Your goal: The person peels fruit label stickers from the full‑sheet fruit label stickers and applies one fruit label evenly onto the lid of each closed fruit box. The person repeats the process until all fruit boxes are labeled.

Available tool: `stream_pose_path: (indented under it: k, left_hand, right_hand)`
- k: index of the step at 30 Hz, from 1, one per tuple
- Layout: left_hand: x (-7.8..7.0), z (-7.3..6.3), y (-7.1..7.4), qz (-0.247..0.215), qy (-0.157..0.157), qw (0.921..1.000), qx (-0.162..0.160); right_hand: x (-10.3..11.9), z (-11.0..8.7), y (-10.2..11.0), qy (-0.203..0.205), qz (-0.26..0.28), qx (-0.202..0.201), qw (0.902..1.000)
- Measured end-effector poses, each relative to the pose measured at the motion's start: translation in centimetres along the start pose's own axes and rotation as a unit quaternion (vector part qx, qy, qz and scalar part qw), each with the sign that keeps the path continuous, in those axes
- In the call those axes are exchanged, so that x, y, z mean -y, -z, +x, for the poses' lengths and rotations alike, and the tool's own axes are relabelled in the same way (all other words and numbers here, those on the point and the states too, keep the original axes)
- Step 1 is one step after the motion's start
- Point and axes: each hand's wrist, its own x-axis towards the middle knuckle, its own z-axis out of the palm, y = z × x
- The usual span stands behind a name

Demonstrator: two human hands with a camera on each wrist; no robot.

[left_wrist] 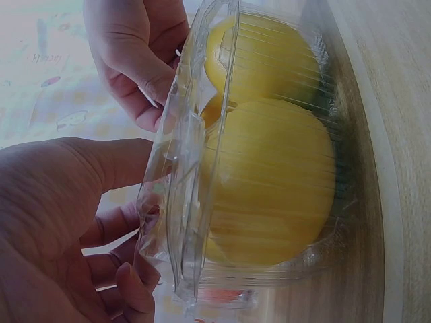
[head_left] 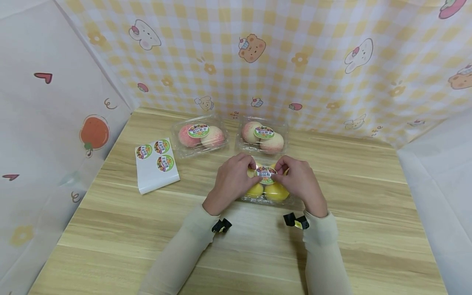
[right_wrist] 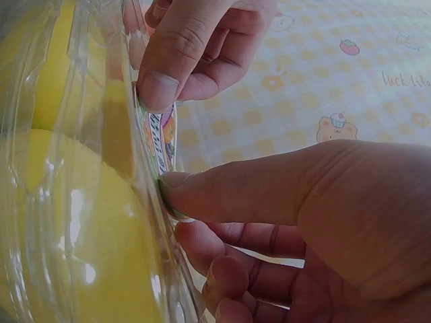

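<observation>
A clear plastic fruit box (head_left: 254, 200) with several yellow fruits (head_left: 276, 191) inside sits in front of the person. Over its lid is a round printed sticker (head_left: 266, 174) with a green rim and fruit pictures. The left hand (head_left: 236, 178) pinches the sticker's left edge, thumb on top of the print. On the opposite edge, the right hand (head_left: 299, 180) pinches it the same way. In the right wrist view the sticker (right_wrist: 161, 145) lies close along the lid, with both thumbs on its face. The left wrist view shows the box (left_wrist: 195, 202) side-on, its lid closed.
Behind stand two clear boxes, the left one (head_left: 180, 152) and the right one (head_left: 241, 145), each with two pink-white peaches and a sticker on the lid. A white backing sheet (head_left: 156, 180) with three round stickers lies at left. A checked cloth (head_left: 221, 73) hangs behind the table.
</observation>
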Motion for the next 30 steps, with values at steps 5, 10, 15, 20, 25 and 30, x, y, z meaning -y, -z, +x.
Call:
stream_pose_path:
  k: [5,10,15,20,25,30]
  left_hand:
    - [0.02,0.09,-0.01,0.003,0.003,1.0000,0.000]
    - [-0.03,0.02,0.02,0.002,0.003,1.0000,-0.004]
    - [-0.05,-0.04,0.00,0.000,0.001,1.0000,-0.005]
    - [-0.03,-0.03,-0.02,0.000,0.002,1.0000,-0.002]
    - [-0.06,-0.05,0.05,0.000,0.004,1.0000,0.001]
    - [-0.08,-0.08,0.08,-0.001,0.007,1.0000,0.003]
  right_hand:
    - [-0.03,0.04,0.00,0.002,-0.002,0.000,1.0000]
    - [0.05,0.03,0.03,0.002,-0.003,0.000,1.0000]
    - [0.00,0.06,-0.01,0.001,-0.003,0.000,1.0000]
    - [0.00,0.01,-0.06,0.002,-0.004,-0.001,1.0000]
    - [0.02,0.04,-0.04,0.001,-0.004,-0.003,1.0000]
    - [0.06,0.06,-0.01,0.001,-0.006,-0.001,1.0000]
